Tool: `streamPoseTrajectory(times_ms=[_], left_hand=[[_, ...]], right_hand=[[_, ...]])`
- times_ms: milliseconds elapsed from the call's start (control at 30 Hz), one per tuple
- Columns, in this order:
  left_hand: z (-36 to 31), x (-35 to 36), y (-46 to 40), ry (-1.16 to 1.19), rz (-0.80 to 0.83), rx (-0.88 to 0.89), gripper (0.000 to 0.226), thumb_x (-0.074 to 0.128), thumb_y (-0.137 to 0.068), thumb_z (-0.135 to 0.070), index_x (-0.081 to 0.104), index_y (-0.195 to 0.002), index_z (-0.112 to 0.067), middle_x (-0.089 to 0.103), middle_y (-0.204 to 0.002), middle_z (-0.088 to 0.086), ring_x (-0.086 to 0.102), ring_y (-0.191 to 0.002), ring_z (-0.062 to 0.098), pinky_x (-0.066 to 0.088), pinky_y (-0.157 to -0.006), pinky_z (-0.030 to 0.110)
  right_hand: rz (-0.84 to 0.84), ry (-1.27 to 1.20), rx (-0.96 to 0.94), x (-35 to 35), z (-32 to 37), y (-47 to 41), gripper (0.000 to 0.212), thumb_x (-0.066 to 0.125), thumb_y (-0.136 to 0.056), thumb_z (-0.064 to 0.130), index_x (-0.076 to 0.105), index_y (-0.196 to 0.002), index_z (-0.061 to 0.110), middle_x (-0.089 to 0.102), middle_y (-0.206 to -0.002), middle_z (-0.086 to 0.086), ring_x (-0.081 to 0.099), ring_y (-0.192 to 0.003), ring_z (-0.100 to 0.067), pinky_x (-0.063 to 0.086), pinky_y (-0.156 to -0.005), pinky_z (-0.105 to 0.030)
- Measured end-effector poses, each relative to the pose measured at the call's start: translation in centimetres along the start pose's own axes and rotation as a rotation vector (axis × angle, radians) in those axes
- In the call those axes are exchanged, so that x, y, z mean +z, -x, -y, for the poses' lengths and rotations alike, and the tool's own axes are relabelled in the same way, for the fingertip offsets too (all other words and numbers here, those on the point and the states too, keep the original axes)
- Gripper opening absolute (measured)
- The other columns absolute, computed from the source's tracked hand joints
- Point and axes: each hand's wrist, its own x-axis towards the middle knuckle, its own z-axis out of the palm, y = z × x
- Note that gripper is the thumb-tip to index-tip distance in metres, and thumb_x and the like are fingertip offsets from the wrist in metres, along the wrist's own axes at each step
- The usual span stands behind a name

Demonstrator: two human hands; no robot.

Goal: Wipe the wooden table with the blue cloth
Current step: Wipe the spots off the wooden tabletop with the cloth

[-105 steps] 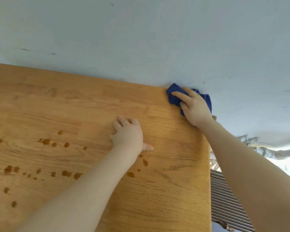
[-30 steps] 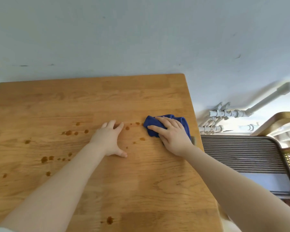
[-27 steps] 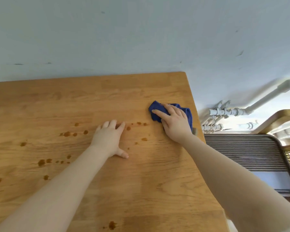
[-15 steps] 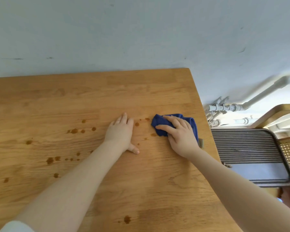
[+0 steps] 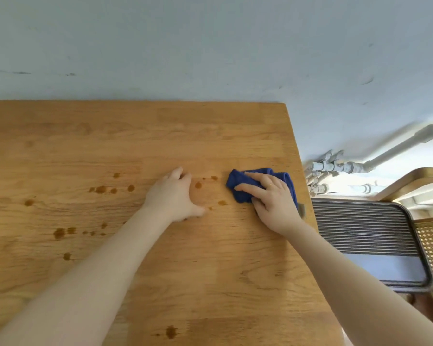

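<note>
Right hand (image 5: 273, 198) presses bunched blue cloth (image 5: 238, 182) flat-fingered at wooden table (image 5: 210, 270) 3 o'clock edge, left hand (image 5: 173, 196) splayed flat — risk: cloth smears brown drops (image 5: 198, 185) toward 9 o'clock.

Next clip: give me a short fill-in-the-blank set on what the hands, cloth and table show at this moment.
1. The crumpled blue cloth lies under the person's ____ hand.
2. The left hand rests on the wooden table, holding ____.
3. The table's brown stains lie mostly to the ____ of the cloth.
4. The cloth lies near the table's ____ edge.

Missing words: right; nothing; left; right
</note>
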Motion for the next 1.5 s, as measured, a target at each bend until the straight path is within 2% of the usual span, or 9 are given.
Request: streamPoseTrajectory(times_ms=[67,133,233,333,567,700,900,1233,1500], left_hand=[[-1.4,-0.2,-0.1,0.006,-0.083,-0.018,0.11,0.058,-0.067,-0.073,0.008,-0.15,-0.021,0.007,-0.158,0.004,0.016,-0.143,0.025,0.023,-0.112,0.038],[-2.7,0.1,-0.4,-0.037,-0.129,0.005,0.115,0.059,-0.065,-0.075,0.002,-0.15,-0.022,-0.003,-0.158,0.006,0.004,-0.145,0.025,0.012,-0.116,0.039],[-4.0,1.1,-1.1,-0.123,-0.087,-0.009,0.131,0.06,-0.058,-0.079,-0.011,-0.149,-0.019,-0.02,-0.155,0.009,-0.012,-0.145,0.024,-0.002,-0.116,0.038],[-4.5,1.4,-1.9,-0.213,-0.042,-0.05,0.139,0.057,-0.05,-0.085,-0.015,-0.148,-0.017,-0.02,-0.155,0.012,-0.014,-0.144,0.024,-0.008,-0.116,0.039],[-5.0,1.4,-2.0,-0.176,-0.004,-0.067,0.142,0.06,-0.047,-0.082,-0.015,-0.148,-0.014,-0.022,-0.154,0.011,-0.013,-0.145,0.022,-0.006,-0.118,0.036],[-5.2,1.0,-2.3,-0.157,0.006,-0.076,0.142,0.064,-0.048,-0.078,-0.015,-0.148,-0.014,-0.022,-0.154,0.011,-0.013,-0.145,0.022,-0.005,-0.117,0.034],[-5.3,1.1,-2.4,-0.124,0.035,-0.107,0.145,0.067,-0.047,-0.076,-0.019,-0.146,-0.016,-0.027,-0.153,0.008,-0.015,-0.144,0.02,-0.005,-0.117,0.034],[-5.1,1.3,-2.3,-0.069,-0.002,-0.108,0.142,0.07,-0.049,-0.074,-0.014,-0.148,-0.017,-0.024,-0.154,0.006,-0.016,-0.144,0.018,-0.007,-0.118,0.039],[-1.9,0.6,-0.8,-0.025,0.04,0.024,0.139,0.07,-0.054,-0.071,-0.016,-0.148,-0.015,-0.026,-0.154,0.002,-0.017,-0.143,0.015,-0.008,-0.117,0.036]], right_hand=[[0.022,-0.029,-0.053,-0.7,-1.2,0.1,0.042,0.04,-0.08,0.02,0.063,-0.112,0.031,0.057,-0.126,-0.003,0.053,-0.109,-0.03,0.036,-0.091,-0.044],[-0.011,0.011,-0.079,-1.2,-3.0,-1.5,0.042,0.039,-0.081,0.021,0.063,-0.114,0.03,0.057,-0.127,-0.005,0.053,-0.108,-0.031,0.039,-0.089,-0.046],[-0.102,0.05,0.054,-2.3,-6.3,-5.7,0.045,0.036,-0.081,0.022,0.063,-0.117,0.029,0.057,-0.126,-0.01,0.051,-0.11,-0.036,0.038,-0.095,-0.048],[-0.092,0.067,0.133,-3.3,-8.3,-8.9,0.046,0.035,-0.081,0.02,0.062,-0.118,0.028,0.055,-0.127,-0.014,0.048,-0.114,-0.037,0.037,-0.098,-0.049],[-0.075,0.004,-0.142,-3.2,-8.1,-3.3,0.041,0.04,-0.079,0.014,0.066,-0.11,0.022,0.058,-0.123,-0.014,0.055,-0.104,-0.035,0.04,-0.091,-0.044],[-0.003,0.023,-0.247,-3.5,-9.0,-4.9,0.039,0.042,-0.083,0.016,0.065,-0.114,0.024,0.057,-0.125,-0.013,0.054,-0.109,-0.036,0.042,-0.092,-0.047],[-0.034,0.078,0.049,-2.2,-6.3,-9.5,0.049,0.03,-0.083,0.015,0.058,-0.123,0.023,0.047,-0.136,-0.02,0.042,-0.122,-0.042,0.033,-0.101,-0.052],[0.022,0.048,-0.197,-0.7,-1.8,-2.1,0.046,0.034,-0.082,0.019,0.061,-0.118,0.026,0.055,-0.13,-0.016,0.051,-0.115,-0.041,0.041,-0.094,-0.053],[-0.016,0.069,0.086,0.3,-0.1,-5.9,0.044,0.037,-0.088,0.015,0.056,-0.125,0.028,0.043,-0.141,-0.012,0.038,-0.127,-0.035,0.029,-0.105,-0.048]])
